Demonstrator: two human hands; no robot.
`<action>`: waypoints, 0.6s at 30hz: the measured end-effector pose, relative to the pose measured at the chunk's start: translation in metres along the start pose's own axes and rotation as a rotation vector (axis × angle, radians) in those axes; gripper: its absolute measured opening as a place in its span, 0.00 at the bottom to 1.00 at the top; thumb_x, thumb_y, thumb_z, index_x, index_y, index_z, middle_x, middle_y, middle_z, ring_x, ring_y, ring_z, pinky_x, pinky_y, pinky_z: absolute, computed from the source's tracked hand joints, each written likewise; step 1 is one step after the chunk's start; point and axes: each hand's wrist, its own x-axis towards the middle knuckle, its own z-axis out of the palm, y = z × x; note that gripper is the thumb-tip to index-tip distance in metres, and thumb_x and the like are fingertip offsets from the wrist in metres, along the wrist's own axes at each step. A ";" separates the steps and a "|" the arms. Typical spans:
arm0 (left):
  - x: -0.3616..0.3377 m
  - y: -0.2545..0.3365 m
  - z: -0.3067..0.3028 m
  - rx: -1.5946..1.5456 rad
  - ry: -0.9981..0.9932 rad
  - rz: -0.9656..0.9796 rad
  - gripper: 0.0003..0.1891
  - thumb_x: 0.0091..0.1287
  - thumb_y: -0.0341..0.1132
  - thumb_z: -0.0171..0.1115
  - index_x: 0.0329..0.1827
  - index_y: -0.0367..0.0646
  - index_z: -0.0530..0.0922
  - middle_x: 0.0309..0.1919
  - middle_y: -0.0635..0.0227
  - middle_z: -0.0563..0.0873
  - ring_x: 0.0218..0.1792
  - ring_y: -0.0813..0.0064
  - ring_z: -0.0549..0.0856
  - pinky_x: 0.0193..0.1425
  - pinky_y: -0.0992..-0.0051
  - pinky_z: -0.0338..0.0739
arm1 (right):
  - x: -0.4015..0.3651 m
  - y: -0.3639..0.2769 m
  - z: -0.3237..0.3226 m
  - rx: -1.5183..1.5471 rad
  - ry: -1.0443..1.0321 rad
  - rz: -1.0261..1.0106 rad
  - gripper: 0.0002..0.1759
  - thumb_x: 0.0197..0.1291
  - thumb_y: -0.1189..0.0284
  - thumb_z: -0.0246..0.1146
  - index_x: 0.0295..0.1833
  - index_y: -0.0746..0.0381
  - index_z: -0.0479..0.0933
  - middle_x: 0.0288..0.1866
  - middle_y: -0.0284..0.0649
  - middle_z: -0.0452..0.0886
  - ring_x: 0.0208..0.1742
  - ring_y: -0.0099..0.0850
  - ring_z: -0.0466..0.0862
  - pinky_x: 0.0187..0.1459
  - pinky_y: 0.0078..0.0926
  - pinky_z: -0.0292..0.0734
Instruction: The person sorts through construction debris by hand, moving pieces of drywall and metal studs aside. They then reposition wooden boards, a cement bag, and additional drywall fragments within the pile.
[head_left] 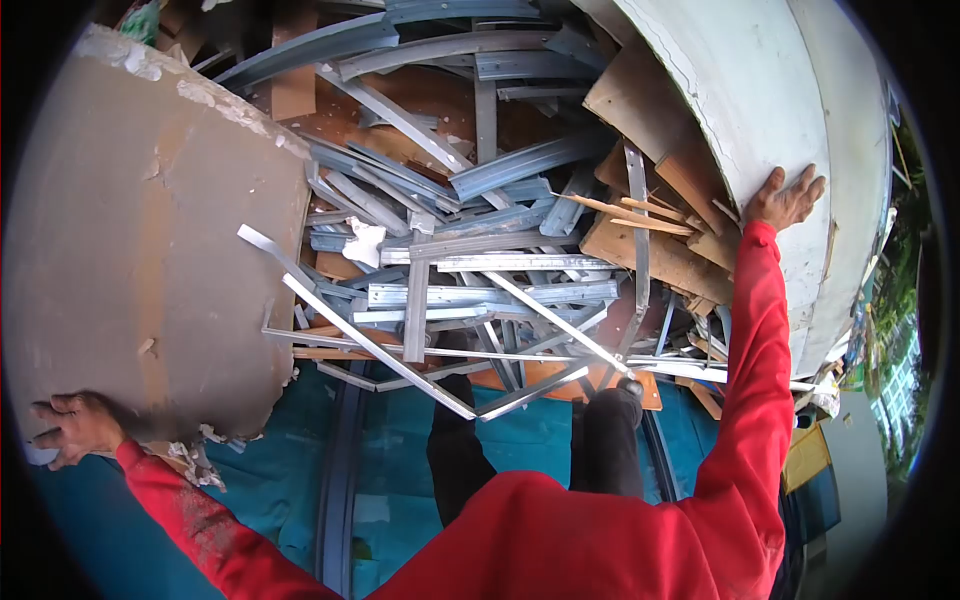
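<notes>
My left hand (80, 428) lies against the lower edge of a large grey-brown board (150, 250) with broken, crumbling edges, its fingers spread. At the upper right, my right hand (787, 200) rests with fingers apart on a big white panel (745, 110). Between the two boards lies a heap of metal channel strips (490, 295), several of them bent. One long bent strip (370, 345) crosses the front of the heap near my legs. Neither hand is wrapped around anything.
Broken wooden boards (650, 110) and splintered pieces lie under the white panel. Below me is a blue-green surface (270, 480) with a dark rail (340, 480) along it. My legs (608, 445) stand against the heap. Greenery (895, 300) shows at the far right.
</notes>
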 end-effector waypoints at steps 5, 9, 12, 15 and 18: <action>-0.001 -0.010 0.014 -0.010 -0.024 -0.001 0.24 0.71 0.61 0.48 0.69 0.73 0.69 0.72 0.51 0.63 0.62 0.12 0.61 0.52 0.32 0.67 | 0.000 0.000 0.000 -0.005 0.001 0.001 0.41 0.68 0.41 0.48 0.76 0.58 0.61 0.79 0.57 0.54 0.81 0.49 0.52 0.76 0.51 0.41; 0.001 0.006 0.004 -0.089 0.018 -0.006 0.25 0.71 0.58 0.49 0.69 0.68 0.70 0.71 0.44 0.62 0.62 0.08 0.57 0.55 0.28 0.64 | -0.002 0.004 0.000 0.036 -0.023 0.006 0.45 0.66 0.38 0.48 0.77 0.59 0.60 0.79 0.58 0.53 0.81 0.50 0.48 0.76 0.54 0.39; 0.001 0.005 0.004 -0.101 -0.001 0.013 0.26 0.71 0.58 0.49 0.72 0.68 0.67 0.74 0.47 0.58 0.64 0.09 0.55 0.54 0.29 0.65 | 0.000 0.007 0.000 0.028 -0.054 0.030 0.46 0.65 0.37 0.49 0.78 0.57 0.58 0.79 0.58 0.52 0.81 0.51 0.48 0.76 0.54 0.38; -0.001 0.006 0.003 -0.102 -0.034 -0.006 0.27 0.71 0.58 0.48 0.73 0.69 0.66 0.77 0.50 0.54 0.66 0.10 0.53 0.53 0.30 0.65 | 0.001 0.006 0.000 0.019 -0.063 0.038 0.47 0.64 0.36 0.48 0.78 0.57 0.57 0.80 0.58 0.51 0.82 0.51 0.47 0.77 0.54 0.37; -0.004 -0.005 0.015 -0.044 -0.009 0.022 0.27 0.71 0.57 0.49 0.73 0.69 0.66 0.78 0.53 0.52 0.66 0.11 0.53 0.52 0.31 0.66 | 0.000 0.006 -0.001 0.035 -0.082 0.057 0.48 0.64 0.33 0.46 0.78 0.57 0.57 0.80 0.56 0.50 0.82 0.51 0.45 0.77 0.54 0.35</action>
